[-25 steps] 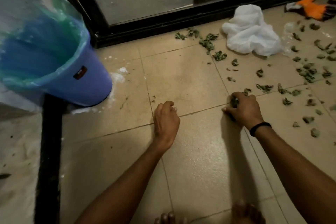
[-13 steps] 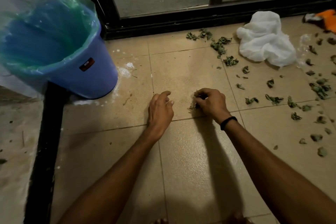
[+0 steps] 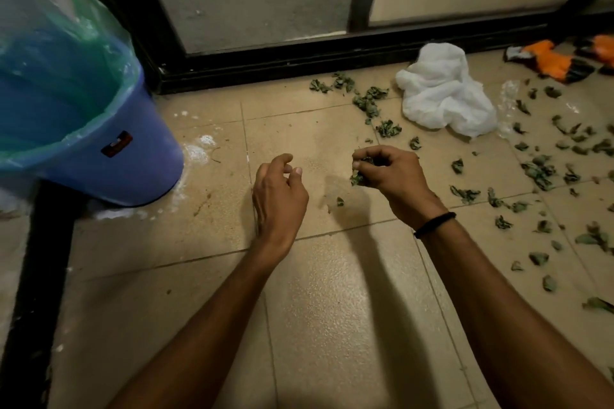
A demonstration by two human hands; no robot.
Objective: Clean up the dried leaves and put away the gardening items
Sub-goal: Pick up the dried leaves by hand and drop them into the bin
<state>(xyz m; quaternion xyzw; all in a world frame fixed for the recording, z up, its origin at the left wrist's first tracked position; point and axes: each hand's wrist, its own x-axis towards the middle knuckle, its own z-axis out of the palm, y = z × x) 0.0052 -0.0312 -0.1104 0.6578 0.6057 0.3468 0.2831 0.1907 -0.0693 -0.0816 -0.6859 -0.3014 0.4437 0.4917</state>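
My right hand point(image 3: 393, 173) is lifted a little off the tiled floor and grips a clump of dried green leaves point(image 3: 360, 173) in its curled fingers. One small leaf point(image 3: 340, 201) lies on the tile just below it. My left hand point(image 3: 278, 192) hovers beside it with loosely curled fingers and holds nothing. Several more dried leaves point(image 3: 538, 173) are scattered over the tiles to the right and near the door track point(image 3: 367, 103). A blue bin point(image 3: 109, 156) with a green plastic liner stands at the left.
A crumpled white cloth point(image 3: 445, 100) lies by the black sliding-door frame point(image 3: 299, 60). Orange and black gardening gloves point(image 3: 555, 60) lie at the far right. A black floor track point(image 3: 40, 276) runs along the left, below the bin. White powder marks the tile near the bin.
My right hand swept left across the tile gathering leaves, then lifted off the floor with the clump. My left hand also rose from the floor. The view shifted closer.
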